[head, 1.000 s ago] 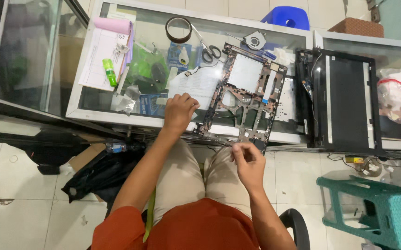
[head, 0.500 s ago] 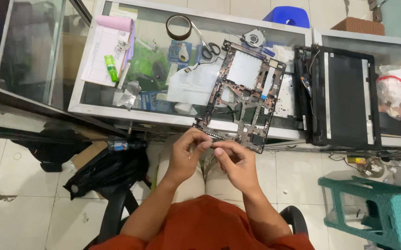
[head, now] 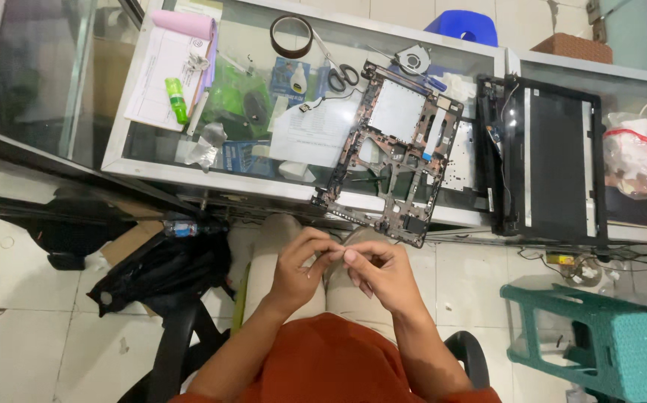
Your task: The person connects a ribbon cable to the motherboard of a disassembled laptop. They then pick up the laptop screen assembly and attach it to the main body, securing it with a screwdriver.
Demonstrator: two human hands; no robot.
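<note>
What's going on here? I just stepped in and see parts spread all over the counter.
A person sits at a glass counter with both hands over their lap. The left hand and right hand meet at the fingertips, pinching something too small to make out. On the counter lies a stripped laptop frame, its near edge overhanging, with a laptop screen panel beside it. Scissors, a tape roll and a cooling fan lie behind.

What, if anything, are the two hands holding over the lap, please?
The left hand and right hand meet fingertip to fingertip, pinching something too small to make out; what it is cannot be told.
</note>
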